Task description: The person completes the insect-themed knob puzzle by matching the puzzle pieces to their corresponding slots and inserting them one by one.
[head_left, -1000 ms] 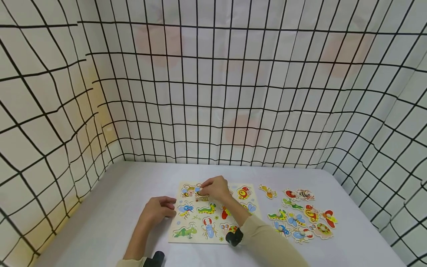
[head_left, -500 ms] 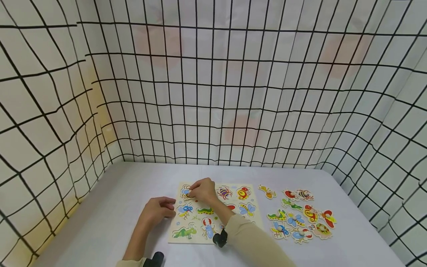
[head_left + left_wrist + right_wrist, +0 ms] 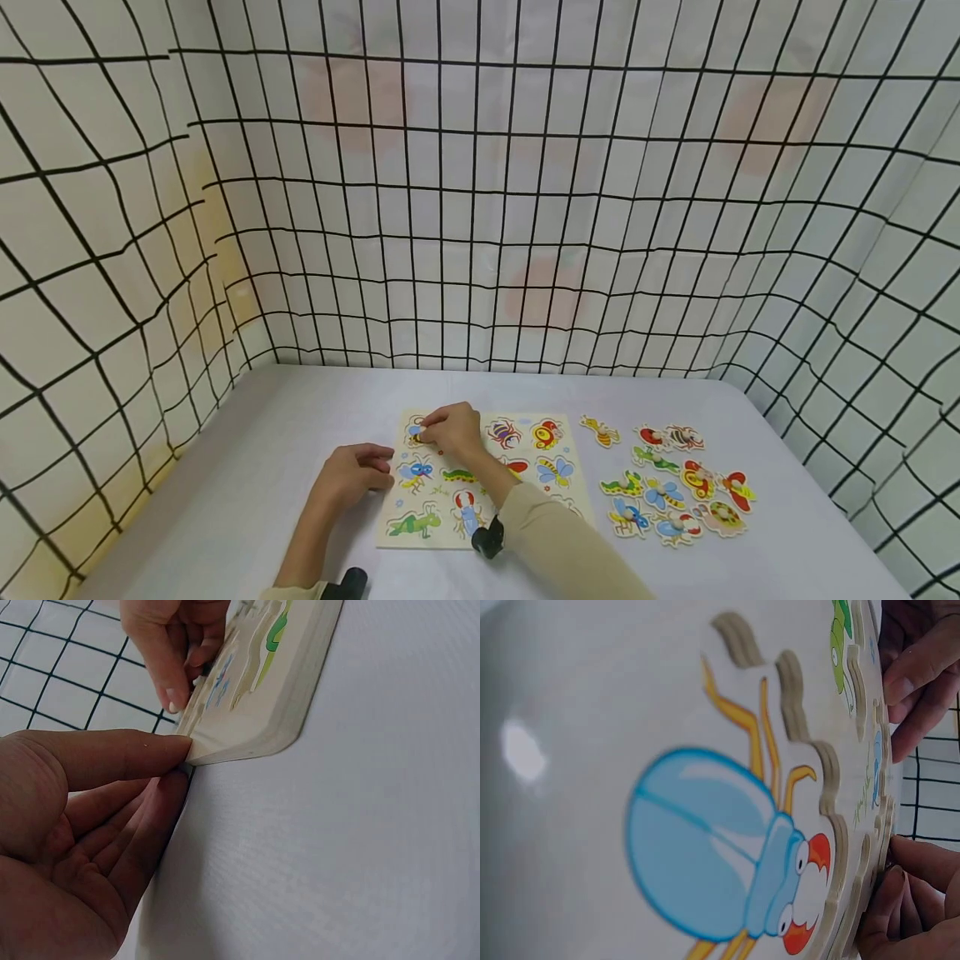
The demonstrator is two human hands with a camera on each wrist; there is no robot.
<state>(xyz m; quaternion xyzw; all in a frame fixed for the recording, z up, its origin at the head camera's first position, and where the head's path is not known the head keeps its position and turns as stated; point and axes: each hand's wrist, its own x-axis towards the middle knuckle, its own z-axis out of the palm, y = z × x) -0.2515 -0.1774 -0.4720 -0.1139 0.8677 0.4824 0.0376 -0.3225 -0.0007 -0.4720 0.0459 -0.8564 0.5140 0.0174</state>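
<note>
Pale wood makes up the board (image 3: 441, 540), which lies flat on the white table (image 3: 255, 450) and holds shallow recesses (image 3: 793, 697) with printed insects in them. The right hand (image 3: 453, 427) is narrow: thumb and fingers pinch the bee (image 3: 414, 437), over the recess at the board's far left corner. Whether the bee sits fully in that recess cannot be told, as the fingers cover part of it.

The left hand (image 3: 351, 473) is relaxed, its fingers fairly straight and the tips touching the board's left edge. Just to the right of those tips is the recess with the blue fly (image 3: 416, 473); nearer the person comes the grasshopper (image 3: 414, 525).

To the right of the right hand, the far row holds a spider (image 3: 503, 432) and a ladybird (image 3: 548, 433). On the near side of that hand, the caterpillar (image 3: 459, 476) is partly hidden by the arm, and the beetle (image 3: 701, 847) lies sunk below stepped walls.

Well apart from the right hand, off the board's right side, loose pieces (image 3: 664, 494) lie in a cluster, some touching; a yellow one (image 3: 601, 431) lies nearest the board's far right corner.
</note>
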